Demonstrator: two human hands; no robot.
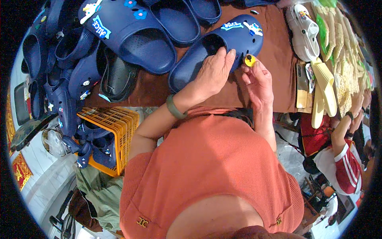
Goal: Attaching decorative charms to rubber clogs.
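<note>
A navy blue foam clog [188,63] lies on the brown cloth [278,59] in front of me, toe pointing up and right. On its upper sit a light-blue banner charm [232,26] and a white character charm [253,28], with bare vent holes near the side. My left hand [215,73] grips the clog's upper, thumb outside and the fingers hidden within the opening. Between the thumb and fingers of my right hand [259,81] is a small round yellow shoe charm [250,60], its black stud facing up, close beside the clog's edge.
More navy clogs [149,47] crowd the left and far side, one black clog [118,75] among them. An orange crate [129,135] holding clogs stands below left. At right are a white clog [304,34], pale yellow slippers [324,85] and another person's arm [342,129].
</note>
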